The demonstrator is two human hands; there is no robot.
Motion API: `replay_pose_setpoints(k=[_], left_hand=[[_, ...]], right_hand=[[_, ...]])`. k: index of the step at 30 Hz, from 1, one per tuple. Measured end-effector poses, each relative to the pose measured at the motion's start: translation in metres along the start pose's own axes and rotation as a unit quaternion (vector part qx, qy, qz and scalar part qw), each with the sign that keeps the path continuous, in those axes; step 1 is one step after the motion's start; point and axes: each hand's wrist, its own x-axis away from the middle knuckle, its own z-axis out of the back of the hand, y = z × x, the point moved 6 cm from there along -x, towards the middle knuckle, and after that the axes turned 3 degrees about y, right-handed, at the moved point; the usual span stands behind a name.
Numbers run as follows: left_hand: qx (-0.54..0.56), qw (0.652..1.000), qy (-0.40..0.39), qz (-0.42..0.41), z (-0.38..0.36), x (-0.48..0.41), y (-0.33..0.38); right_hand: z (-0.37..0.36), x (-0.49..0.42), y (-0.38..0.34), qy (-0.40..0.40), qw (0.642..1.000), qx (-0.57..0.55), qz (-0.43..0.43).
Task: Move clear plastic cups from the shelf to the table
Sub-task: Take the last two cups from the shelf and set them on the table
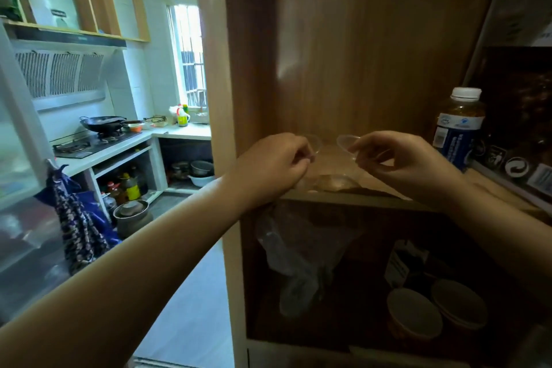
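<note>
Both my hands reach into a wooden shelf (pixel 352 199) compartment. My left hand (pixel 274 167) pinches the rim of a clear plastic cup (pixel 317 143), which shows only faintly against the brown back wall. My right hand (pixel 400 161) grips the rim of a second clear plastic cup (pixel 346 142), tilted with its mouth toward the left. The two cups are a small gap apart, just above the shelf board. More clear plastic (pixel 334 181) lies on the board below my hands; I cannot tell what it is.
A drink bottle (pixel 458 128) with a white cap stands on the shelf right of my right hand, beside dark boxes (pixel 519 128). The compartment below holds a plastic bag (pixel 298 251) and paper bowls (pixel 415 314). At left are a stove counter (pixel 119 146) and wok (pixel 103 122).
</note>
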Motion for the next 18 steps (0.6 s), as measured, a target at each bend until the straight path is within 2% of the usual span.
replay_pose_setpoints(k=[8,14,18], left_hand=[[-0.026,0.999,0.027,0.035,0.104,0.122,-0.041],[-0.069,0.993,0.038,0.088,0.186,0.227,-0.084],[-0.112,0.98,0.056,0.154,0.243,0.309,-0.116]], right_hand=[[-0.059,0.001,-0.142,0.102,0.985,-0.074,0.121],[-0.146,-0.007,-0.251,0.054,0.977,-0.148,0.145],[-0.21,-0.012,-0.331,-0.009,0.956,-0.22,0.193]])
